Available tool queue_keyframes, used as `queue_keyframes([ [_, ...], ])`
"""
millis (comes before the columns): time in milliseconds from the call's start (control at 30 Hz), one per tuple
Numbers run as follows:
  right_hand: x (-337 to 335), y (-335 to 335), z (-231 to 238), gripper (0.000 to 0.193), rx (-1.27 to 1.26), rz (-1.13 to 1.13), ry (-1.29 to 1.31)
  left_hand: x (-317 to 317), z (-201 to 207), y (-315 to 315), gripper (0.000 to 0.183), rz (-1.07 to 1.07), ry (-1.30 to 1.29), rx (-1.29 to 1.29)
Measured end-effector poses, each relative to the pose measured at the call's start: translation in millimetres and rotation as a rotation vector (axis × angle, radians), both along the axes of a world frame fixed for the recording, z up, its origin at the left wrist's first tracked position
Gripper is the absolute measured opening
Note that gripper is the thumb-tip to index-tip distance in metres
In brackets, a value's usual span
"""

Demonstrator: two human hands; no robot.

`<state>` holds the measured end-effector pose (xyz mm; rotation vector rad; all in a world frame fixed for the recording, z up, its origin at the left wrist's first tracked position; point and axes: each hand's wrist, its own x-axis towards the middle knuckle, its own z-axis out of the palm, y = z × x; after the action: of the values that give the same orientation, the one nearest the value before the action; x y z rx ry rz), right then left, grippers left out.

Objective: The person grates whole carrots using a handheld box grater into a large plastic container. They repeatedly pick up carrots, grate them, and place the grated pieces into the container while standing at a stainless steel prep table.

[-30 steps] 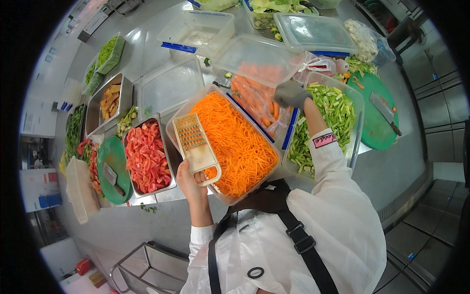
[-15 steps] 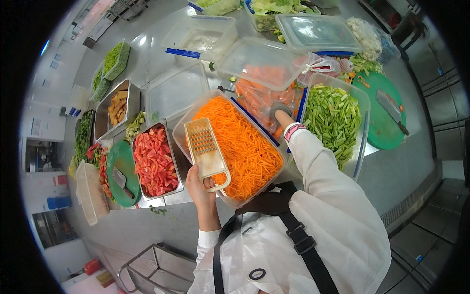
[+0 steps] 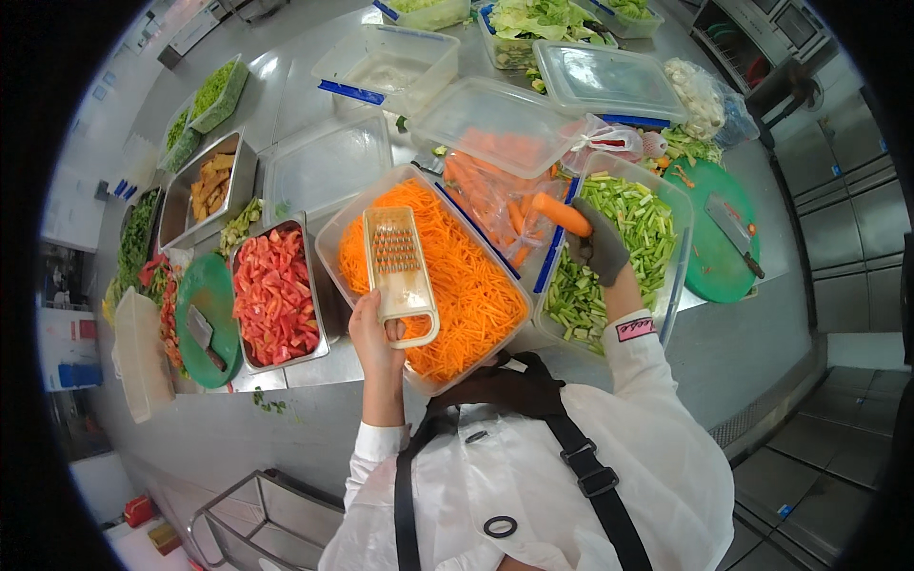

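Observation:
My left hand (image 3: 374, 330) is closed round the handle of a pale handheld grater (image 3: 398, 266), which lies over a clear tub heaped with shredded carrot (image 3: 466, 295). In my right hand (image 3: 602, 246), which wears a dark grey glove, is a whole peeled carrot (image 3: 560, 215), its blunt end pointing left. That hand is above a clear tub of chopped green stalks (image 3: 630, 214). Between the two tubs and a little farther off, a plastic bag of peeled carrots (image 3: 486, 195) lies partly under a clear lid (image 3: 495, 124).
On the left are a metal pan of cut tomatoes (image 3: 276, 300), a green board with a cleaver (image 3: 200, 326) and a pan of browned pieces (image 3: 211, 186). At right, another cleaver (image 3: 731, 226) rests on a green round board (image 3: 700, 252). An uncovered clear tub (image 3: 386, 67) stands farther back.
My right hand has come out of the carrot bag and back to the right, now with a carrot in it. The left hand still holds the grater over the shreds.

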<state>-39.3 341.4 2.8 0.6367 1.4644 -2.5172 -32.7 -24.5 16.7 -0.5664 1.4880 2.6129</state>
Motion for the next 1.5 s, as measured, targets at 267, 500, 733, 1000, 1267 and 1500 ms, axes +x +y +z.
queue_keyframes([
  [267,26,-135,54,0.038,1.051,0.153,0.428,7,13,22,0.015,-0.006,-0.016,-0.149],
  [500,-88,-200,14,0.044,1.487,0.280,0.221,29,-5,35,0.016,-0.087,0.085,-0.384],
  [733,-39,-221,27,0.044,1.585,0.294,0.237,18,7,22,0.019,-0.025,0.115,-0.397],
  [1000,-39,-227,15,0.044,1.613,0.161,0.601,-3,-5,19,0.018,0.088,0.179,-0.374],
  [1267,-81,-232,27,0.043,1.646,0.307,0.317,-6,-11,26,0.017,0.087,0.175,-0.345],
  [1500,-115,-233,12,0.037,1.658,0.311,0.179,9,-14,40,0.017,0.011,0.176,-0.316],
])
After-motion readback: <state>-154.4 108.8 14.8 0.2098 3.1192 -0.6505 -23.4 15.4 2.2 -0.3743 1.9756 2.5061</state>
